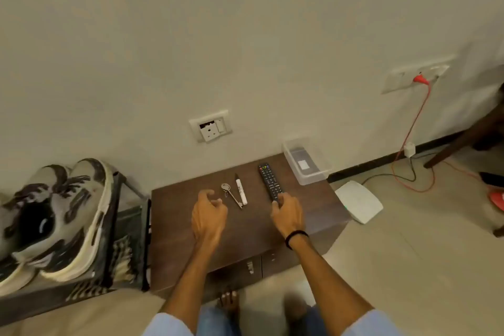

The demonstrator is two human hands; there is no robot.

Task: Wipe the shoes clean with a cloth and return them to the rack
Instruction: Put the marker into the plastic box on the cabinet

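Shoes (54,215): grey pair with dark streaks, side by side on the top shelf of the rack (128,191), far left and untouched, soles look grubby. No cloth in view that I can confirm. There's patterned fabric (122,254) on the lower shelf, can't tell if it's a rag. Both hands are over the bench (245,232) next to the rack, well apart from the shoes. Left hand (208,215) is loosely curled and holds nothing, just beside the key (231,195) and marker (241,191). Right hand (289,215) has its fingers curled over the near end of the remote (268,179), looks like a grip. A clear tub (306,163) sits at the back corner. My read: task hasn't started, and the step in hand is clearing or getting set. To do it well: let go of the remote, get a cloth first, then take one shoe at a time with the left hand, since the rack is on that side. Grip by the heel or collar and wipe with the right. Wiping over the bench needs the small items pushed back first. The key is the easy one to knock off.
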